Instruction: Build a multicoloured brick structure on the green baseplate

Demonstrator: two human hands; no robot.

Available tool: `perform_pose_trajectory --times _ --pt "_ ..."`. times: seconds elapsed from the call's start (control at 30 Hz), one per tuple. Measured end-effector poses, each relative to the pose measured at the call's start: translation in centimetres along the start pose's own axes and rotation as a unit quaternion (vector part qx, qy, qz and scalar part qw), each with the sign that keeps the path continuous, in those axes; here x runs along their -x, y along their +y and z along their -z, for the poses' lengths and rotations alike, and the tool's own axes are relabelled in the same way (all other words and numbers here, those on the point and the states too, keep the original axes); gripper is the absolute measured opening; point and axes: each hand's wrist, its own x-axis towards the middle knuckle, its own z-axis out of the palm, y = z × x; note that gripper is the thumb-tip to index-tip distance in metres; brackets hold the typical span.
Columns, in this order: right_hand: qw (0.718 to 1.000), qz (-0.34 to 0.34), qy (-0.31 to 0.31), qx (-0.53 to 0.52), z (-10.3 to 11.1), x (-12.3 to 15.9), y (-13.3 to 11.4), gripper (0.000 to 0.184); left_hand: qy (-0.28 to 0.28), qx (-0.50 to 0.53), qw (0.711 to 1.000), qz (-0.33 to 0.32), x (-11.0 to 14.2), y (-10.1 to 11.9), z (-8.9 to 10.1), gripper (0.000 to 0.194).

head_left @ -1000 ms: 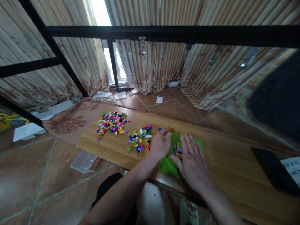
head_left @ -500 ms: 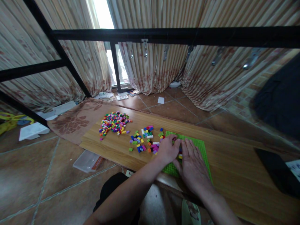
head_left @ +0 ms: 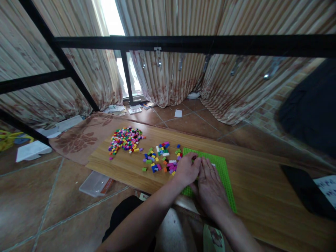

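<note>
A green studded baseplate lies on the wooden board beneath both hands. My left hand is over its left part, fingers curled together; whatever they hold is hidden. Against it, my right hand rests palm down over the middle, its fingers stretched out and covering the bricks there. A small white brick peeks out beside the right fingers. Left of the plate, loose toy bricks in pink, orange, blue and white spread close to my left hand.
Farther left on the wooden board sits a dense heap of small colourful bricks. A dark flat object with a printed sheet lies at the right end. On the floor at left is a clear plastic box. Black railing crosses before curtains.
My right hand has slid slightly left, closer against my left hand, uncovering a white brick on its right side. My left hand stays curled at the same part of the plate.
</note>
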Motion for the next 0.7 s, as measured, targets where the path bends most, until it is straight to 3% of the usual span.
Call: perform_pose_trajectory --times 0.17,0.43,0.53,0.7 --pt "1.000 -0.021 0.021 -0.005 0.6 -0.1 -0.2 0.077 0.004 0.002 1.000 -0.009 -0.1 -0.2 0.3 0.027" --pt "1.000 0.002 -0.020 0.003 -0.3 0.0 0.4 0.074 0.013 -0.034 0.999 -0.012 -0.2 -0.3 1.0 0.028" --pt "1.000 -0.004 -0.027 0.000 -0.2 -0.1 0.6 0.074 0.011 -0.075 0.997 -0.013 -0.7 -0.6 2.9 0.028" --pt "0.999 -0.023 -0.029 -0.002 0.2 -0.1 0.5 0.074 0.039 -0.189 0.981 0.000 -1.9 -1.9 8.5 0.026"
